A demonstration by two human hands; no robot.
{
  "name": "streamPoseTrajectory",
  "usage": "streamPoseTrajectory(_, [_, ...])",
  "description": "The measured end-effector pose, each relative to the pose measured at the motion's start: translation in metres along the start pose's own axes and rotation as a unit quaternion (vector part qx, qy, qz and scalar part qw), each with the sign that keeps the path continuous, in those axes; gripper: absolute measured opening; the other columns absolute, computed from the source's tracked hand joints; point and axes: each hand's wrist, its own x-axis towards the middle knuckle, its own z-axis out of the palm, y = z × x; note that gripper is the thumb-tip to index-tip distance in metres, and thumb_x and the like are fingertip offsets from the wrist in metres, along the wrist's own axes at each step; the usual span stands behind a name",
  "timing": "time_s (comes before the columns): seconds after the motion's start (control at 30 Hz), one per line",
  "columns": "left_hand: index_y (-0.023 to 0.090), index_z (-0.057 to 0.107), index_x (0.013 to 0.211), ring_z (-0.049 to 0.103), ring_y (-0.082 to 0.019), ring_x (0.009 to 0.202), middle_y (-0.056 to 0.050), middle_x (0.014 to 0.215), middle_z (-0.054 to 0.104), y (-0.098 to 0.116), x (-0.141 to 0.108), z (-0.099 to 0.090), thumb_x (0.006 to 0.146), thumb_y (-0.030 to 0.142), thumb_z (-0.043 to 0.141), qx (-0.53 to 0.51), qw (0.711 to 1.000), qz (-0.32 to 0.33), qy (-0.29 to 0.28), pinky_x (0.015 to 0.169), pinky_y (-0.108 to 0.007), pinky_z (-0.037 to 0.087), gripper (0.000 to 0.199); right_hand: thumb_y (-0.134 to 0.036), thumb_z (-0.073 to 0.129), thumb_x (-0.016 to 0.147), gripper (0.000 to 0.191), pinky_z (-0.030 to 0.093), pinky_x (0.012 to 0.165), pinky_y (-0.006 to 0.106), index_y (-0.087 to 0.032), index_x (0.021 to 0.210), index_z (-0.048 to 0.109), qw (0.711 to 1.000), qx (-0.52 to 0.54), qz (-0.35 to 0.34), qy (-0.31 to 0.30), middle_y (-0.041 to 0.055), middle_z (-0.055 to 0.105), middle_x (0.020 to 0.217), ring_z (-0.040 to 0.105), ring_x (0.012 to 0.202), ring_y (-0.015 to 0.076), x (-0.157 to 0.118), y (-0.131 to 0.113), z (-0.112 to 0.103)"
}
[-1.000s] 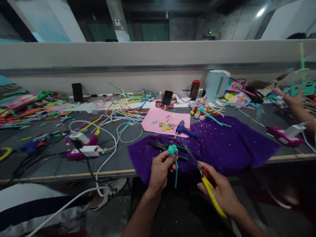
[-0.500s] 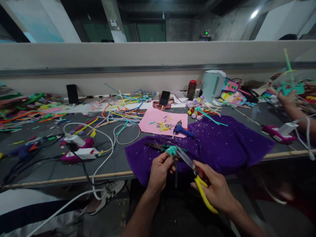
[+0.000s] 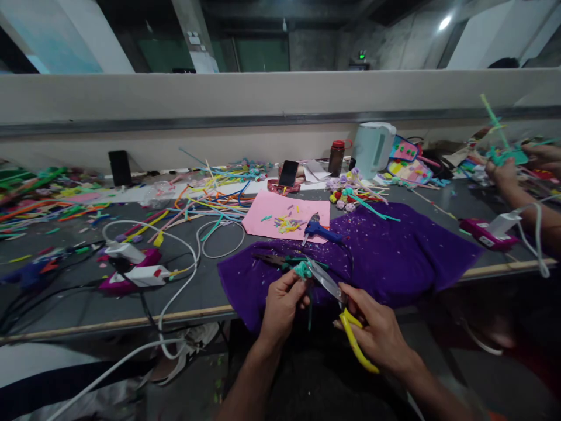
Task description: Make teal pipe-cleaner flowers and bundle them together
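Note:
Between its thumb and fingers my left hand (image 3: pixel 283 301) pinches a small teal fuzzy piece (image 3: pixel 302 269), with a thin teal stem hanging below. My right hand (image 3: pixel 377 327) is closed round the yellow-handled scissors (image 3: pixel 357 345), whose blades point up and left and reach the teal piece. Both hands are at the front edge of a purple cloth (image 3: pixel 381 257). Dark-jawed pliers (image 3: pixel 272 259) lie on the cloth just behind the teal piece. A blue glue gun (image 3: pixel 323 230) rests where a pink sheet (image 3: pixel 263 213) with small cut bits meets the cloth.
Power strips (image 3: pixel 131 272) with white cables (image 3: pixel 193 257) lie at left, another strip (image 3: pixel 486 235) at right. Behind stand a bottle (image 3: pixel 336 159), a kettle (image 3: pixel 372 149) and phones (image 3: pixel 288 173). Coloured stems (image 3: pixel 205 202) cover the left. Another person's hands (image 3: pixel 506 172) hold a teal item at right.
The whole view has shifted slightly, moving the table things a little left. My hands keep their holds, and the scissor blades remain at the teal piece. At right, the person's hands appear slightly further left.

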Motion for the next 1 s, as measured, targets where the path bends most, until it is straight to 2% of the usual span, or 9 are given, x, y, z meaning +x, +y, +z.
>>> streamPoseTrajectory(0.43, [0.014,0.065,0.075,0.044,-0.006,0.043,0.004,0.049,0.051,0.002,-0.001,0.001,0.071,0.036,0.064,-0.015,1.000,-0.016,-0.001,0.043,-0.017,0.032,0.022,-0.028,0.056,0.080,0.051,0.045,0.058,0.023,-0.021,0.128,0.040,0.999,-0.036,-0.025,0.017,0.0028,0.056,0.079,0.055,0.066,0.0135,-0.001,0.005,0.002])
streamPoseTrajectory(0.7, [0.014,0.064,0.070,0.042,-0.005,0.041,0.003,0.046,0.053,0.001,-0.001,0.001,0.071,0.035,0.064,-0.018,1.000,-0.023,0.005,0.043,-0.016,0.031,0.022,-0.028,0.056,0.080,0.054,0.047,0.060,0.025,-0.021,0.131,0.037,0.999,-0.046,-0.023,0.009,0.0048,0.058,0.086,0.056,0.066,0.0138,-0.001,0.007,0.004])
streamPoseTrajectory(1.0, [0.013,0.065,0.075,0.042,-0.005,0.041,0.003,0.046,0.052,0.000,0.000,0.001,0.070,0.035,0.064,-0.034,0.999,-0.027,0.007,0.042,-0.016,0.031,0.021,-0.027,0.053,0.081,0.054,0.050,0.066,0.026,-0.020,0.132,0.038,0.997,-0.060,-0.043,0.017,0.0081,0.062,0.096,0.060,0.077,0.0170,-0.001,0.010,0.004])
